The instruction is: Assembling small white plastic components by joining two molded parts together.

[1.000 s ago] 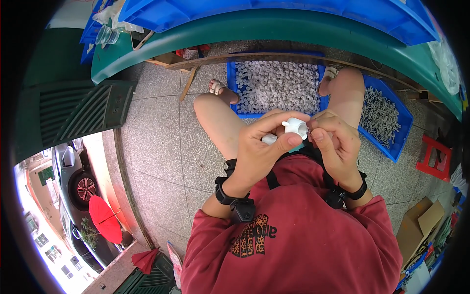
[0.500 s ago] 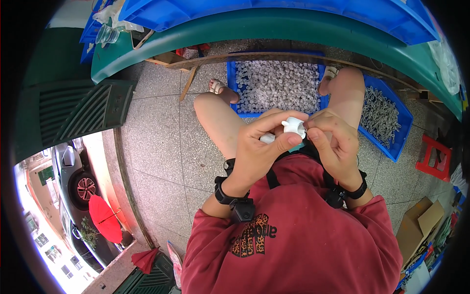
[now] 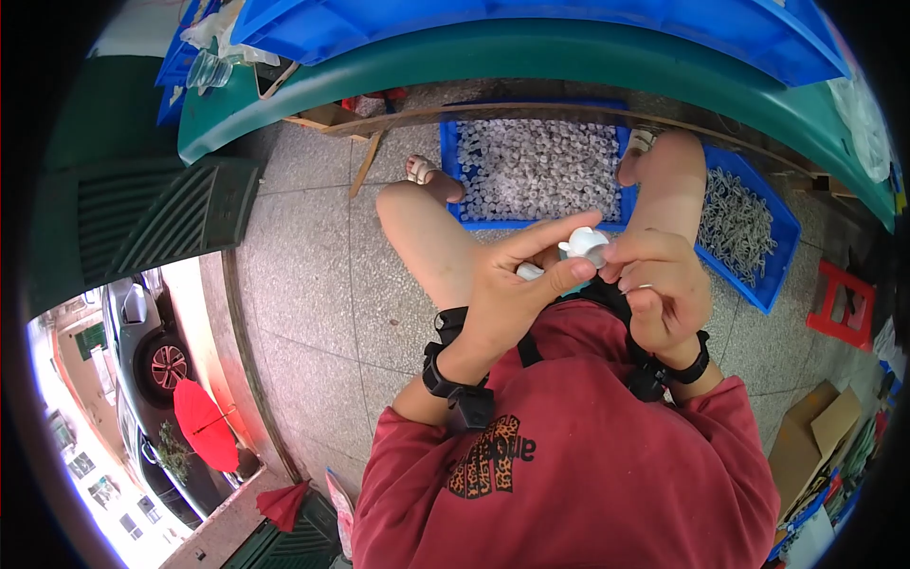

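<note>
A small white plastic part point(image 3: 582, 243), rounded with a short lug on one side and an open cup-like end, sits between the thumb and fingers of my left hand point(image 3: 517, 280). Another white piece point(image 3: 529, 272) shows inside that same hand, mostly covered by the fingers. My right hand point(image 3: 664, 284) is closed, its fingers curled and their tips at the open end of the white part. Whether those fingers pinch something small cannot be made out. Both hands are above my lap.
Between my feet lies a blue tray point(image 3: 450, 180) of small whitish parts; a blue bin point(image 3: 779, 248) of metal pieces stands right of it. A green table edge point(image 3: 427, 71) crosses ahead. At the right are a red stool point(image 3: 839, 308) and a cardboard box point(image 3: 806, 441).
My right thumb has come away from the white part and folded down, while the fingers curl at its edge. The white part has turned a little and shifted slightly right with my left hand.
</note>
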The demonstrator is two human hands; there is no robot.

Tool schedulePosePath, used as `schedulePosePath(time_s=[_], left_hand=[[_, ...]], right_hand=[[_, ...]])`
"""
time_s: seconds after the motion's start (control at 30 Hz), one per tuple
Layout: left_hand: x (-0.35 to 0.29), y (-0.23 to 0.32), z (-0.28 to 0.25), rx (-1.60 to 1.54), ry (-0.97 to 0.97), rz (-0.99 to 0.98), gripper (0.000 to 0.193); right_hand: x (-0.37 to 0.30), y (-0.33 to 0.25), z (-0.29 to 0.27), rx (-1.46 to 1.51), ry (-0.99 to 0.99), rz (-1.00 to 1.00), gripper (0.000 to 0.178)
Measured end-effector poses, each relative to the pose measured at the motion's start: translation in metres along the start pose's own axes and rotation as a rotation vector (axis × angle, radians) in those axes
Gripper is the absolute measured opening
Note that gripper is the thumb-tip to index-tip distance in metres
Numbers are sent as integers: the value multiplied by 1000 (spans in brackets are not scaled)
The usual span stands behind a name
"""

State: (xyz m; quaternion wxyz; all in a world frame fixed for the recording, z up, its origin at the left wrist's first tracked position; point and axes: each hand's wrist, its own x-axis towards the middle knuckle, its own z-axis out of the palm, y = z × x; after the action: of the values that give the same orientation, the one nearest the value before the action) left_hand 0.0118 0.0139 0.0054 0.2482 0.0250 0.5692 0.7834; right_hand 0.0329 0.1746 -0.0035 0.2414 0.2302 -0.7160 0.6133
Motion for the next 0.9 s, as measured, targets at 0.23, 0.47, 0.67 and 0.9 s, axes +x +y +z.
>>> schedulePosePath(time_s=[0.23,0.47,0.67,0.9], left_hand=[[4,4,-8,38,0,-96,36],[10,5,-9,7,-33,-25,30],[7,-6,-16,101,-55,177,33],[5,-6,-12,17,-69,244,31]], right_hand=[[4,6,-3,-93,-79,-57,17],[6,7,-6,-123,-104,-63,13],[-4,2,-1,302,90,421,9],[0,-3,7,314,26,465,7]])
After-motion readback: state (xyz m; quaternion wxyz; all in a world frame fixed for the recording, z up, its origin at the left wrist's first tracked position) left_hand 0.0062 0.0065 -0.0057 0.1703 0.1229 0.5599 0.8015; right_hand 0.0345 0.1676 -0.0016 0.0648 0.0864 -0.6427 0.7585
